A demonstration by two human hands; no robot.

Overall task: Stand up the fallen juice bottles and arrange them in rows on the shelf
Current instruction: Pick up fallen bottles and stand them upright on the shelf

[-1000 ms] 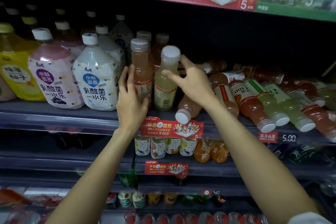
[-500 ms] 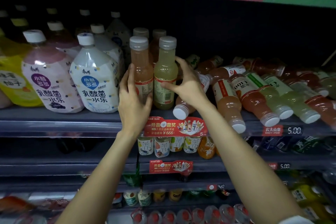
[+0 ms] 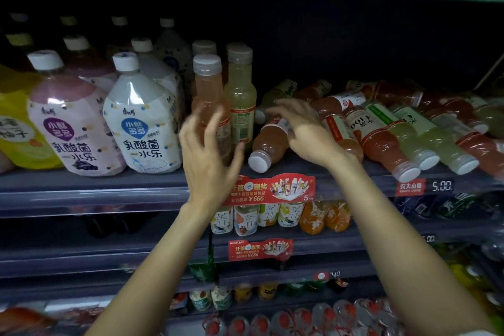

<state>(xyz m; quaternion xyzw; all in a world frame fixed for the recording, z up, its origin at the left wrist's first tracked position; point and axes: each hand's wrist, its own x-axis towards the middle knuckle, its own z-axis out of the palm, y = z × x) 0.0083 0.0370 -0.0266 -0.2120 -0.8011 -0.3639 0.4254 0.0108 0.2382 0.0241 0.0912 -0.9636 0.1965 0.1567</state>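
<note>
Your left hand [image 3: 210, 150], fingers spread, hovers before the upright pale bottle [image 3: 240, 101]; right hand [image 3: 302, 128] (loose, holding nothing) is over the fallen orange bottle [image 3: 268, 142], right of it, cap at the shelf edge [image 3: 354, 180].

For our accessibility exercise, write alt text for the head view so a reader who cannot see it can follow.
Two open hands, left and right, reach toward a shop shelf: the left hand is in front of two upright juice bottles, the right over a fallen bottle. More fallen bottles lie to the right.
</note>
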